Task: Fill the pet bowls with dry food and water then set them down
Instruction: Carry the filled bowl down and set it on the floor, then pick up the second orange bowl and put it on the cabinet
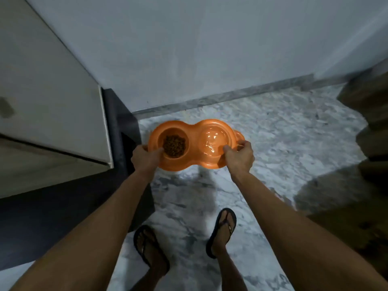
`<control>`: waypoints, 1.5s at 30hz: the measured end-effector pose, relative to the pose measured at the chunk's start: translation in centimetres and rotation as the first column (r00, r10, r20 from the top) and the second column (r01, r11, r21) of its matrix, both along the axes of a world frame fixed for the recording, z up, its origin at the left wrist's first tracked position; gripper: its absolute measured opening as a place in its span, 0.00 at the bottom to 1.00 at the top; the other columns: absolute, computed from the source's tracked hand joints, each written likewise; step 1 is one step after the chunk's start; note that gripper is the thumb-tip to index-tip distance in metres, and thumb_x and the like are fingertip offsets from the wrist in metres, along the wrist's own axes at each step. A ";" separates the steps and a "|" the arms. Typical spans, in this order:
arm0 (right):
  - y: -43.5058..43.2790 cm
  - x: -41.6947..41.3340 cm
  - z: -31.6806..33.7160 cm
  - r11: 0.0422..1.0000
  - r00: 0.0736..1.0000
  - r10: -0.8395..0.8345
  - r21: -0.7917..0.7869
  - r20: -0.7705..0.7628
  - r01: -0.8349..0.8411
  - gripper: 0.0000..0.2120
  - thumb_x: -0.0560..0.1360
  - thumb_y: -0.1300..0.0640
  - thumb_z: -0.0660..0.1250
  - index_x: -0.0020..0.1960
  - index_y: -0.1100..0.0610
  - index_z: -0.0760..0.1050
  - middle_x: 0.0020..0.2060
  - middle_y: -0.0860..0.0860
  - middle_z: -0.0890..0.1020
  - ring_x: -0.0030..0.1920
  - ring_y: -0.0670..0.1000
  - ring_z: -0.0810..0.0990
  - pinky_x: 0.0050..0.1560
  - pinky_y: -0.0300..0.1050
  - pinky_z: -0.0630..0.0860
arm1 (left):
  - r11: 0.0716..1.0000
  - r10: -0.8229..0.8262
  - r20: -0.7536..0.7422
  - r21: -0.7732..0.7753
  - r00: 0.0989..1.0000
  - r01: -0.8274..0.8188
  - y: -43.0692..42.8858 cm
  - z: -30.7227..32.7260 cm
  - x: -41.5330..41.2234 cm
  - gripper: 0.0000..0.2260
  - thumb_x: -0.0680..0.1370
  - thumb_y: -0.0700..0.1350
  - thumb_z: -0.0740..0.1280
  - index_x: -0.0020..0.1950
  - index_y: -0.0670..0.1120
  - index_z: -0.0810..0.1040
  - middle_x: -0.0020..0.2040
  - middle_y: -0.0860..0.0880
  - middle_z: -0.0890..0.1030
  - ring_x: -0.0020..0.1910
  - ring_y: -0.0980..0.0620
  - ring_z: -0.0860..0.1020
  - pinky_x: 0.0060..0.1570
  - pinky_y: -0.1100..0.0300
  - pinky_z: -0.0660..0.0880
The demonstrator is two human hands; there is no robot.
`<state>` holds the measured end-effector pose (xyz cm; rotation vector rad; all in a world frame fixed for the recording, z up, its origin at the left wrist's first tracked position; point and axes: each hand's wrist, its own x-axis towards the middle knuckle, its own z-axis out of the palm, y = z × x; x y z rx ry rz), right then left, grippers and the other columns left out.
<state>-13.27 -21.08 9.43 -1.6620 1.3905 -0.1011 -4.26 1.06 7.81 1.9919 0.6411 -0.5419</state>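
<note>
Head view: both hands on orange double pet bowl (196,143), held out over the marble floor (283,139) near the wall (189,49).
Left hand (147,157) clamps the bowl's left end, thumb over the rim beside the compartment with dry food (173,146). Right hand (239,154) pinches the right end, thumb on the rim of the water compartment (213,141), fingers curled under. Bowl sits level, straight ahead of both arms, between grey cabinet (52,101) at left and a dark blurred object at right. Can't tell if it touches the floor. Feet in black flip-flops (221,232) below.
</note>
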 end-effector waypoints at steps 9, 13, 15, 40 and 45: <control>-0.8 3.5 -23.3 0.997 0.998 0.058 0.050 -0.031 -0.057 0.25 0.65 0.49 0.74 0.60 0.51 0.72 0.52 0.51 0.79 0.56 0.57 0.79 0.59 0.59 0.76 | 0.992 0.094 -0.104 0.094 0.990 -0.084 0.6 -24.3 2.5 0.20 0.64 0.53 0.77 0.50 0.42 0.82 0.46 0.40 0.84 0.46 0.42 0.83 0.49 0.42 0.82; 0.0 4.7 -32.0 0.993 0.994 0.107 0.048 -0.039 -0.105 0.25 0.64 0.50 0.72 0.60 0.52 0.73 0.52 0.54 0.80 0.54 0.59 0.79 0.56 0.59 0.77 | 0.983 0.175 -0.138 0.082 0.975 -0.165 0.8 -32.2 3.0 0.11 0.69 0.47 0.77 0.45 0.43 0.80 0.38 0.42 0.81 0.40 0.44 0.82 0.48 0.47 0.82; 0.7 5.1 -35.9 0.990 0.990 0.131 0.064 -0.045 -0.128 0.25 0.63 0.51 0.71 0.60 0.53 0.72 0.51 0.55 0.80 0.53 0.59 0.80 0.54 0.59 0.78 | 0.975 0.222 -0.160 0.066 0.962 -0.214 1.2 -36.1 3.2 0.16 0.72 0.44 0.76 0.56 0.39 0.79 0.34 0.44 0.77 0.34 0.47 0.78 0.46 0.47 0.80; 3.2 7.4 -48.7 0.986 0.985 0.155 0.077 -0.075 -0.149 0.17 0.66 0.57 0.71 0.52 0.55 0.72 0.48 0.55 0.80 0.48 0.57 0.80 0.49 0.54 0.80 | 0.976 0.219 -0.213 0.060 0.952 -0.210 4.5 -48.6 5.3 0.18 0.69 0.44 0.77 0.56 0.44 0.78 0.55 0.42 0.81 0.52 0.44 0.82 0.50 0.46 0.82; 2.7 7.3 -48.3 0.979 0.978 0.188 0.096 -0.087 -0.180 0.23 0.69 0.54 0.73 0.60 0.57 0.70 0.56 0.56 0.78 0.55 0.57 0.79 0.55 0.55 0.78 | 0.972 0.156 -0.150 0.198 0.976 -0.125 2.5 -46.7 4.8 0.14 0.74 0.45 0.72 0.56 0.41 0.78 0.54 0.42 0.80 0.53 0.46 0.80 0.49 0.55 0.77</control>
